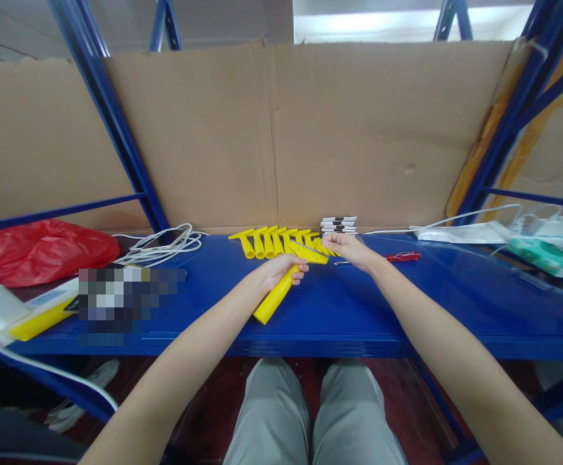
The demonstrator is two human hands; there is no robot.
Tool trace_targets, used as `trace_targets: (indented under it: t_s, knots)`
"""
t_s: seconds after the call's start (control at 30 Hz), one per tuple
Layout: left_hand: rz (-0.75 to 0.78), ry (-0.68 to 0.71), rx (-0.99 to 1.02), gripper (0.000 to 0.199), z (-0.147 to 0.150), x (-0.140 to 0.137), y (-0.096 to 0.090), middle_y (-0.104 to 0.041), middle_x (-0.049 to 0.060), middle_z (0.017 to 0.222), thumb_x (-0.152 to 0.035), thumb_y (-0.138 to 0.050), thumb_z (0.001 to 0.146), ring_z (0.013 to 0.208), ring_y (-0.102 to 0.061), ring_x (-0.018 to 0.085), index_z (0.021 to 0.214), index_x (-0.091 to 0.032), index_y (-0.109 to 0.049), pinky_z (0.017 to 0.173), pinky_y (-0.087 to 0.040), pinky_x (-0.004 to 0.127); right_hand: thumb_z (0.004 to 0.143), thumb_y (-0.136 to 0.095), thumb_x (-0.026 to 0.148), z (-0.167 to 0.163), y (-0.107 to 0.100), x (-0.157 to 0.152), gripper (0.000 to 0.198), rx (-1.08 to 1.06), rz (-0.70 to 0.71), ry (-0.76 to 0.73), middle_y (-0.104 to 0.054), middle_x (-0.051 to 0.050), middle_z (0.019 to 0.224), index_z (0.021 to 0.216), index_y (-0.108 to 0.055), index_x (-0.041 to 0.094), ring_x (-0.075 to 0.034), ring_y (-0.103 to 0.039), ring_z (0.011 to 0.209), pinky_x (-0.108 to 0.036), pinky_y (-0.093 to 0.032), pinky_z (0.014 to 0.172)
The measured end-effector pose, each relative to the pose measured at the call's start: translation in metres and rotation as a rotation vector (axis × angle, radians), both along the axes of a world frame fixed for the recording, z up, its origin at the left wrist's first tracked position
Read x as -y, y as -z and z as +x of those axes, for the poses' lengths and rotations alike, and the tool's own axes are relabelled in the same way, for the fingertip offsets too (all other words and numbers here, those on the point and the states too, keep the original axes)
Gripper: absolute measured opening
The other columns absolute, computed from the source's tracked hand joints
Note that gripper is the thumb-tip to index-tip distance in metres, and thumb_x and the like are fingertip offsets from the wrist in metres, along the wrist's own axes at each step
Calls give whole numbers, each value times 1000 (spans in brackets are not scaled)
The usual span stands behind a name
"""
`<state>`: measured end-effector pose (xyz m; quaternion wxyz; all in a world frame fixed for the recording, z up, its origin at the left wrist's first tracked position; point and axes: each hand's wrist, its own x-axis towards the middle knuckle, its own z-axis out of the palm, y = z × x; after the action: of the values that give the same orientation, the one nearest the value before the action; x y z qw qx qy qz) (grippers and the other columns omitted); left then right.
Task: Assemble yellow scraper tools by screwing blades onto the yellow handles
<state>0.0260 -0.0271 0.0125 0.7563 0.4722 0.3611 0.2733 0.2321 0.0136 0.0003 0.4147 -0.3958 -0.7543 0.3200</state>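
Blue tabletop (349, 316): yellow T-shaped tools (268, 247) lined along back edge, seemingly for easy reach. Single yellow tool (274, 299) held over middle, tube gripped in left hand (283, 271) and slanted toward front edge, probably so it is steadied beside right hand (345, 248). Right fingertips drawn together; what is pinched cannot be told. White packets (338, 227) stacked at back edge; red screwdriver (403, 257) laid right of middle.
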Motion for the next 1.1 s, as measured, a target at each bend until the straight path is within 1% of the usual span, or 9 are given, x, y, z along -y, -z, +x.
trace_targets:
  t_s: [0.07,0.17,0.3,0.47,0.77,0.93,1.1]
  knots:
    - [-5,-10,26,16,-1,-1,1,-41,-6,51,-4,-35,85,35,-34,6,79,-16,-44,37,-28,16,71,-63,49,-10,0,6,32,-29,-12,-77,-55,1,73,73,-55,19,-13,-47,69,-27,-40,68]
    - [-17,1,61,16,-2,-4,3,-41,-6,51,-5,-36,85,35,-35,6,78,-16,-44,37,-28,17,70,-64,48,-17,2,10,31,-29,3,-120,-53,1,73,71,-54,19,-13,-47,69,-27,-39,70]
    - [-25,29,126,13,-2,-8,6,-40,-6,52,-5,-41,84,35,-35,6,77,-16,-45,36,-28,16,70,-63,46,-18,2,11,28,-34,30,-128,-53,1,75,70,-53,20,-14,-48,73,-29,-39,74]
    - [-24,27,175,15,-3,-11,7,-40,-5,52,-6,-40,85,36,-35,6,75,-16,-45,37,-29,17,70,-64,46,-19,2,11,28,-90,44,-123,-54,0,78,70,-53,20,-15,-50,76,-30,-39,79]
    - [-21,45,180,13,-3,-13,9,-40,-7,52,-7,-47,84,36,-36,5,75,-16,-45,37,-29,16,74,-62,46,-17,3,7,28,-5,98,-86,-56,-1,78,70,-52,20,-17,-52,78,-34,-42,82]
    - [-17,53,196,11,-4,-14,11,-40,-7,52,-8,-51,83,37,-36,5,75,-15,-47,37,-29,16,75,-63,43,-17,6,5,25,5,86,-77,-59,-2,82,76,-52,20,-17,-55,81,-36,-44,85]
    - [-19,56,199,9,-4,-16,12,-41,-6,53,-8,-54,81,37,-36,5,77,-15,-49,38,-29,17,77,-65,41,-15,14,-4,28,-34,84,-71,-61,-5,99,92,-53,21,-18,-57,95,-40,-46,91]
